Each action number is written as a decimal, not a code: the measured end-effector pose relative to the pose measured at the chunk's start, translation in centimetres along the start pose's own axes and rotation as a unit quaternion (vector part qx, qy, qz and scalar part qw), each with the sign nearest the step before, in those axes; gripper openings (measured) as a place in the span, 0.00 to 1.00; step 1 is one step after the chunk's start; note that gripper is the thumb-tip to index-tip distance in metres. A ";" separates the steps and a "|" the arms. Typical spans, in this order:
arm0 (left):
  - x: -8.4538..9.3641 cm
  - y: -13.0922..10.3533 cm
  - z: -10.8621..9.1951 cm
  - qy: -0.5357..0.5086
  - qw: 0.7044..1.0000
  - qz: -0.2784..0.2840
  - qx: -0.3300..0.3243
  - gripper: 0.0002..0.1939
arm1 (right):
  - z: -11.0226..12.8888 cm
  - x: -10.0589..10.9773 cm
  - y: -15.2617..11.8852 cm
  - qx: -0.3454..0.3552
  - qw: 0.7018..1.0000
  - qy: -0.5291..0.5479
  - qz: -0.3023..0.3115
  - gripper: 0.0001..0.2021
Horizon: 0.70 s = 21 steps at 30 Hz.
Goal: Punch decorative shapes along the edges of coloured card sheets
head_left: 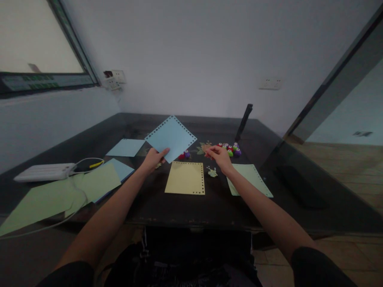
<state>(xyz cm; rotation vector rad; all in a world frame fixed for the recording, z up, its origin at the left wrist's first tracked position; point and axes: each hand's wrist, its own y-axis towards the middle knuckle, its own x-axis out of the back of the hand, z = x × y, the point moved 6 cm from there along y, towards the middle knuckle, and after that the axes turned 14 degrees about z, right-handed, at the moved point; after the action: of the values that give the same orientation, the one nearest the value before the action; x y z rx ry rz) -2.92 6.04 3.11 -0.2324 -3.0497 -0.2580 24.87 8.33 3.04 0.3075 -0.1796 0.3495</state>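
Observation:
My left hand (156, 158) pinches a light blue sheet of paper (171, 137) by its lower corner, thumb on top. The sheet is raised and turned like a diamond, with dark holes along its two upper edges. My right hand (220, 156) is closed in a pinch to the right of it; whatever the fingertips hold is too small to make out. Just behind that hand sit several small red, green and purple figures (230, 150) with round white eyes. Two more figures (184, 154) stand partly behind the blue sheet. Below lies a yellow sheet (185, 178) with holes along its edges.
A pale green sheet (251, 179) lies under my right forearm. Small paper bits (212, 172) form a pile beside the yellow sheet. To the left are more sheets (101, 181), a white power strip (44, 172) and its cable. A black upright object (244, 121) stands at the back.

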 end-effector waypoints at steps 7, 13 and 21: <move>1.6 0.3 0.3 -0.123 0.988 -0.085 -0.027 0.19 | -0.8 -3.1 4.6 -0.051 0.982 -0.171 0.068 0.11; 1.3 0.3 0.5 -0.134 0.988 -0.078 -0.018 0.18 | -1.3 -4.9 8.7 -0.088 0.953 -0.281 0.077 0.08; 0.3 0.1 0.6 -0.107 0.993 -0.047 -0.011 0.18 | -3.5 -7.4 12.1 -0.126 0.926 -0.324 0.146 0.09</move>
<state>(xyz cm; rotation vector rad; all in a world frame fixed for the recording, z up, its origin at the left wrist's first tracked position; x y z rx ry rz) -3.24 6.32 2.54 -0.1237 -3.2762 -0.2912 14.04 17.98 1.26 0.1307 -0.9229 0.5052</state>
